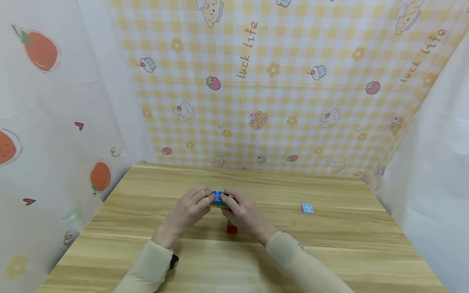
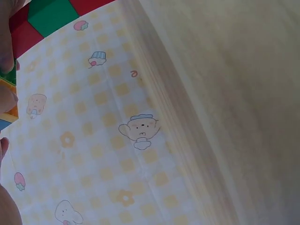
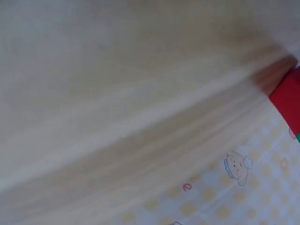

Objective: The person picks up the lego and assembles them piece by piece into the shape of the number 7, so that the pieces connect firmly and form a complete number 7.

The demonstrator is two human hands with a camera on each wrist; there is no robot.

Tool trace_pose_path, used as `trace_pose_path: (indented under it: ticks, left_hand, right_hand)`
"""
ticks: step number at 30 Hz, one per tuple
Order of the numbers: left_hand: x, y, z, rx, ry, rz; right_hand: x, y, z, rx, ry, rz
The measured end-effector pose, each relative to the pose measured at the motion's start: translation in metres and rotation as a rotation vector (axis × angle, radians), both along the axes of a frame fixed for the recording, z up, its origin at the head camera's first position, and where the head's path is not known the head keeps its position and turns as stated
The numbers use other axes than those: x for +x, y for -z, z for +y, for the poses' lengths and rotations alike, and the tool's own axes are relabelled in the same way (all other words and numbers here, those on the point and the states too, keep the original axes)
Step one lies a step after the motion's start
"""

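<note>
Both hands meet on a stack of toy building bricks at the middle of the table. Its top is a blue brick with studs, and a yellow-green layer shows below it. My left hand grips the stack's left side. From the right, my right hand holds it, with fingers over the blue brick's edge. Lower down, a red brick stands at the column's base, below a green part; the hand hides much of the column. In the left wrist view, a green brick sits between red ones, and fingertips press a yellow brick.
A light blue brick lies apart on the wooden table, to the right of the hands. Behind the table hangs a yellow checked cloth. White cloth lines the left side, and more hangs at the right.
</note>
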State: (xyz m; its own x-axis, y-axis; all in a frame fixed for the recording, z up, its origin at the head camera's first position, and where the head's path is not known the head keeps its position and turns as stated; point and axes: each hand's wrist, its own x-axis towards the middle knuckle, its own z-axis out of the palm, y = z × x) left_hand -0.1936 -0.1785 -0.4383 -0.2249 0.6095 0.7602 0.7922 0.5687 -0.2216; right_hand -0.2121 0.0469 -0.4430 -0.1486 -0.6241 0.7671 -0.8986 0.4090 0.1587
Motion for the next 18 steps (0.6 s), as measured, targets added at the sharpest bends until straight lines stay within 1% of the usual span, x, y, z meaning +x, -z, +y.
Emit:
trace_pose_path:
  ticks: [6, 9, 11, 14, 18]
  left_hand:
    - [0.0002, 0.0004, -0.0029, 0.001, 0.002, -0.004]
    - [0.0007, -0.001, -0.0024, -0.002, 0.002, -0.019]
    - [0.0014, -0.003, -0.002, 0.0, -0.001, -0.044]
    - [0.0017, -0.0049, -0.0026, 0.032, 0.009, -0.114]
    - [0.0015, -0.0059, -0.0039, 0.149, 0.058, -0.254]
  right_hand:
    - [0.0001, -0.0015, -0.0035, 0.027, 0.031, 0.072]
    - [0.0009, -0.002, -0.0031, 0.038, 0.063, 0.092]
    - [0.0015, -0.002, -0.0028, 0.045, 0.088, 0.1]
    - [0.0031, -0.001, -0.0019, 0.048, 0.122, 0.09]
    - [0.0052, 0.0022, -0.0001, 0.021, 0.128, 0.055]
